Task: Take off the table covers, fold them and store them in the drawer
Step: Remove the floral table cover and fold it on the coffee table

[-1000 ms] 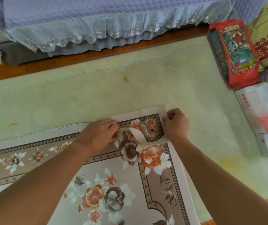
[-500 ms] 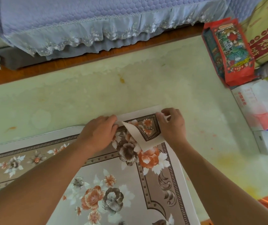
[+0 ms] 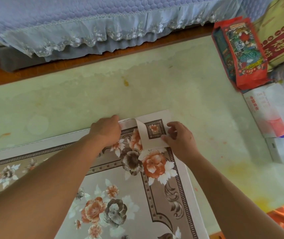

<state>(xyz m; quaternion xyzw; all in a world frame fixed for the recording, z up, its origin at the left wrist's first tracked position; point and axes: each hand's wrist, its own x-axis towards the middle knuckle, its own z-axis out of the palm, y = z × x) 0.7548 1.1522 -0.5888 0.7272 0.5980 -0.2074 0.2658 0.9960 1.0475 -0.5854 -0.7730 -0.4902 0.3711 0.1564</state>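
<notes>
A floral table cover (image 3: pixel 124 192) in brown, orange and white lies on the pale green tabletop (image 3: pixel 137 87). Its far right corner flap (image 3: pixel 152 133) is turned back over the cover, white underside showing on its left. My left hand (image 3: pixel 106 131) rests on the cover's far edge, fingers curled down over the white border. My right hand (image 3: pixel 181 138) holds the flap's right edge, thumb on top of it.
Along the right edge stand a red printed package (image 3: pixel 241 52), a yellow-and-red box (image 3: pixel 282 31) and white cartons (image 3: pixel 272 109). A lilac quilted cloth with a lace hem (image 3: pixel 89 26) hangs beyond the table's far wooden edge.
The corner flap has been drawn further over and flattened onto the cover. My right hand slid toward me along its edge; my left hand shifted slightly toward the far border.
</notes>
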